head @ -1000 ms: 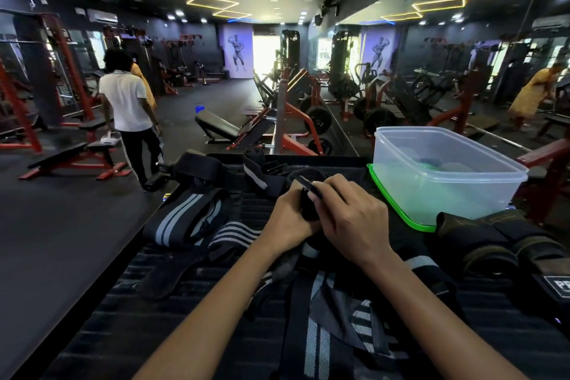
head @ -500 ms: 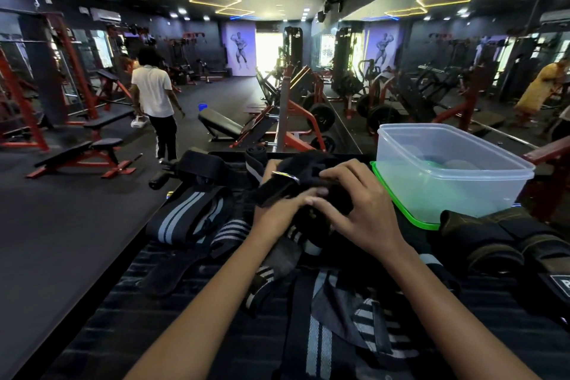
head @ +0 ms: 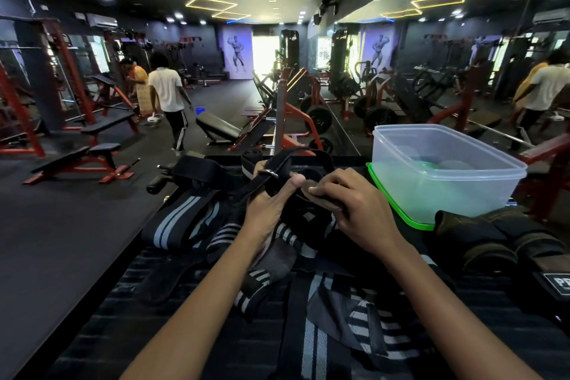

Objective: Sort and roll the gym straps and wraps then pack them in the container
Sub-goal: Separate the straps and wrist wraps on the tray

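Over on the far left, a person in a white shirt (head: 166,88) walks among the red benches (head: 78,160). Coming inward, a striped wrap (head: 182,220) lies flat on the dark mat (head: 101,333), just beside the action. Centre stage now: the left hand (head: 268,210) grips a black strap (head: 296,176) with a metal buckle (head: 267,173), thumb pressed on top. The right hand (head: 354,207) pinches the same strap's end, fingers curled over it. More striped wraps (head: 314,333) sprawl beneath the forearms. To the right, the clear container (head: 444,170) sits on its green lid (head: 398,210), and dark brown wraps (head: 499,244) are heaped alongside.
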